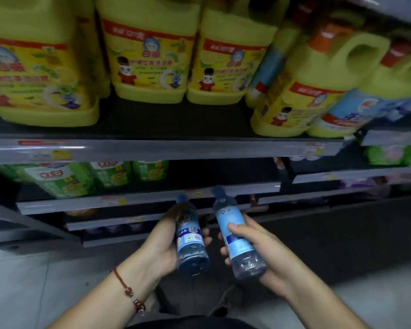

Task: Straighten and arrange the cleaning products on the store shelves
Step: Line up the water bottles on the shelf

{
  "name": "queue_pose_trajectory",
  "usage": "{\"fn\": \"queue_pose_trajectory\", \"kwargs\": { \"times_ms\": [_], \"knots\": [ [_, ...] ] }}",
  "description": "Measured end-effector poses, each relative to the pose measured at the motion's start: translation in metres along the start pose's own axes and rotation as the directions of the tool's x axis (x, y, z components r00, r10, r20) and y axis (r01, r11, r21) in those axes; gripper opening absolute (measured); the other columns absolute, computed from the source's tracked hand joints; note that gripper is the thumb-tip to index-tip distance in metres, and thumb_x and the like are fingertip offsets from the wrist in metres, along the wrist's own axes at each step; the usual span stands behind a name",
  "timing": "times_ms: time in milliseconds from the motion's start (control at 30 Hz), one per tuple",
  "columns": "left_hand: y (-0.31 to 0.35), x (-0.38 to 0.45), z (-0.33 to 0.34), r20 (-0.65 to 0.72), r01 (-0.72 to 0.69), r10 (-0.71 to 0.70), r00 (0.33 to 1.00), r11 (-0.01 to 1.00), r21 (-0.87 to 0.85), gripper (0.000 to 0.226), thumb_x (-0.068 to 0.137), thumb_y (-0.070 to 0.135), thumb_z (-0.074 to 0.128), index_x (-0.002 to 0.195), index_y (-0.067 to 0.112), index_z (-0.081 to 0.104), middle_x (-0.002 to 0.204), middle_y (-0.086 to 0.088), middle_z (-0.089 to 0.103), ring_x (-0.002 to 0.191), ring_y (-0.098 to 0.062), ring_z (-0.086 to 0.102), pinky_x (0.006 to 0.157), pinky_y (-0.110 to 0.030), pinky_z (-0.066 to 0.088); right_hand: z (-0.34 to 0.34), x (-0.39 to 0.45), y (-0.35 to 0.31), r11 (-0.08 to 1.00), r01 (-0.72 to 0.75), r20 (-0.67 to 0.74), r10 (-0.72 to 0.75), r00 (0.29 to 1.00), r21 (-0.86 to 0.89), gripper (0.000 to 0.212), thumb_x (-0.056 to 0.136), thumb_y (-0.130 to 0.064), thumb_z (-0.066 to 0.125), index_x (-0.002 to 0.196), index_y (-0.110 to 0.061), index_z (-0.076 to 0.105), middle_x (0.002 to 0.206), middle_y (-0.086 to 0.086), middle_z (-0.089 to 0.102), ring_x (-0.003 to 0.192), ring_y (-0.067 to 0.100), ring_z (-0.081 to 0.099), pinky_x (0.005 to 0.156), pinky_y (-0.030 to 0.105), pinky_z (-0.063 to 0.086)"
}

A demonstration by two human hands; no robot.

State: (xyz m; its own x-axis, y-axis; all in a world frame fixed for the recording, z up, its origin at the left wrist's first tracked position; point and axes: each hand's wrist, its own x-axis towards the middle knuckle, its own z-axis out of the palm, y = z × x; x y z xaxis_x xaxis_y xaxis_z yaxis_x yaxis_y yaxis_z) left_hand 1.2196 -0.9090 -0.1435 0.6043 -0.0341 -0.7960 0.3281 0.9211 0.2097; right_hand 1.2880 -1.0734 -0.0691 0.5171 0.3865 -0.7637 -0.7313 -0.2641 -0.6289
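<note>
I note my left hand [163,243] curled around a small clear plastic bottle with a blue label and blue cap [190,236]. My right hand [252,248] is clamped on a second, matching blue-labelled clear bottle [235,233]. Both bottles sit side by side, just apart, in front of the grey metal shelf edges [152,198]. Their long axes run caps-forward toward the shelving, bases toward me. In my judgement, either hand is equally near for placing.

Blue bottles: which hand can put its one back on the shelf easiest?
Probably the right hand. Its clear blue-labelled plastic bottle reaches higher, cap nearly at the grey shelf edge with dark open space behind. The left hand holds its matching blue bottle lower.
</note>
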Motion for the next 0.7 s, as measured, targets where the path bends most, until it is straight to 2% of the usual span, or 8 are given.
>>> {"fn": "queue_pose_trajectory", "kwargs": {
  "times_ms": [67, 133, 233, 333, 433, 533, 600, 700],
  "knots": [
    [-0.012, 0.006, 0.025, 0.026, 0.002, -0.005, 1.000, 0.996, 0.094, 0.029, 0.092, 0.026, 0.063, 0.112, 0.006, 0.057, 0.079, -0.020, 0.062, 0.061, -0.033, 0.066, 0.058, -0.046, 0.062, -0.029, -0.008, 0.002, 0.944, 0.192, -0.094, -0.224, 0.970, -0.269, 0.065, 0.081, -0.010, 0.075, 0.137, -0.035, 0.054, 0.097, -0.008, 0.075, 0.075, 0.013, 0.071, 0.059, 0.023, 0.054],
    [-0.029, 0.013, 0.053, 0.049, 0.023, -0.034, 0.998, 0.978, 0.206, 0.036, 0.086, 0.019, 0.063, 0.116, 0.000, 0.058, 0.081, -0.021, 0.064, 0.060, -0.031, 0.067, 0.057, -0.043, 0.063, -0.065, -0.016, 0.006, 0.849, 0.300, -0.140, -0.393, 0.909, -0.434, 0.084, 0.081, -0.010, 0.077, 0.147, -0.046, 0.038, 0.117, -0.016, 0.067, 0.088, -0.001, 0.070, 0.067, 0.013, 0.052],
    [-0.063, 0.024, 0.101, 0.085, 0.030, -0.062, 0.994, 0.939, 0.343, 0.056, 0.076, 0.020, 0.067, 0.124, -0.005, 0.058, 0.096, -0.025, 0.071, 0.064, -0.029, 0.069, 0.061, -0.038, 0.063, -0.124, -0.026, 0.012, 0.745, 0.309, -0.230, -0.523, 0.821, -0.591, 0.101, 0.074, -0.028, 0.084, 0.152, -0.051, 0.025, 0.129, -0.018, 0.055, 0.106, 0.000, 0.063, 0.084, 0.022, 0.056],
    [-0.105, 0.036, 0.146, 0.093, 0.041, -0.095, 0.991, 0.884, 0.466, 0.048, 0.073, 0.025, 0.069, 0.114, -0.002, 0.067, 0.111, -0.023, 0.073, 0.068, -0.028, 0.071, 0.067, -0.037, 0.062, -0.181, -0.037, 0.019, 0.733, 0.296, -0.335, -0.580, 0.743, -0.612, 0.096, 0.070, -0.033, 0.086, 0.148, -0.048, 0.033, 0.125, -0.021, 0.053, 0.107, 0.001, 0.062, 0.093, 0.031, 0.055],
    [-0.148, 0.049, 0.188, 0.109, 0.072, -0.158, 0.981, 0.828, 0.556, 0.042, 0.079, 0.025, 0.068, 0.113, 0.000, 0.068, 0.111, -0.020, 0.074, 0.074, -0.029, 0.069, 0.069, -0.038, 0.061, -0.242, -0.046, 0.022, 0.827, 0.363, -0.430, -0.541, 0.723, -0.430, 0.073, 0.072, -0.024, 0.087, 0.135, -0.039, 0.052, 0.115, -0.014, 0.065, 0.095, 0.004, 0.067, 0.078, 0.030, 0.059],
    [-0.186, 0.066, 0.227, 0.136, 0.050, -0.167, 0.977, 0.791, 0.610, 0.048, 0.080, 0.027, 0.065, 0.121, 0.002, 0.062, 0.108, -0.021, 0.074, 0.069, -0.029, 0.067, 0.063, -0.036, 0.061, -0.298, -0.057, 0.023, 0.894, 0.445, -0.411, -0.391, 0.824, 0.042, 0.045, 0.074, -0.013, 0.086, 0.112, -0.031, 0.070, 0.095, -0.004, 0.074, 0.078, 0.011, 0.070, 0.063, 0.025, 0.056],
    [-0.212, 0.076, 0.255, 0.153, 0.039, -0.166, 0.974, 0.791, 0.611, 0.051, 0.078, 0.030, 0.065, 0.120, 0.002, 0.061, 0.100, -0.023, 0.072, 0.066, -0.029, 0.067, 0.061, -0.035, 0.062, -0.333, -0.065, 0.025, 0.825, 0.419, -0.359, -0.286, 0.889, 0.379, 0.039, 0.070, -0.016, 0.084, 0.106, -0.023, 0.073, 0.093, 0.007, 0.073, 0.073, 0.016, 0.068, 0.062, 0.027, 0.057],
    [-0.245, 0.087, 0.293, 0.174, 0.040, -0.182, 0.968, 0.794, 0.606, 0.053, 0.078, 0.035, 0.068, 0.118, 0.001, 0.063, 0.097, -0.024, 0.070, 0.070, -0.032, 0.067, 0.064, -0.038, 0.062, -0.380, -0.076, 0.029, 0.692, 0.260, -0.254, -0.114, 0.960, 0.673, 0.045, 0.076, -0.031, 0.071, 0.115, -0.008, 0.065, 0.092, 0.015, 0.072, 0.062, 0.020, 0.067, 0.054, 0.031, 0.057]
  ]
}}
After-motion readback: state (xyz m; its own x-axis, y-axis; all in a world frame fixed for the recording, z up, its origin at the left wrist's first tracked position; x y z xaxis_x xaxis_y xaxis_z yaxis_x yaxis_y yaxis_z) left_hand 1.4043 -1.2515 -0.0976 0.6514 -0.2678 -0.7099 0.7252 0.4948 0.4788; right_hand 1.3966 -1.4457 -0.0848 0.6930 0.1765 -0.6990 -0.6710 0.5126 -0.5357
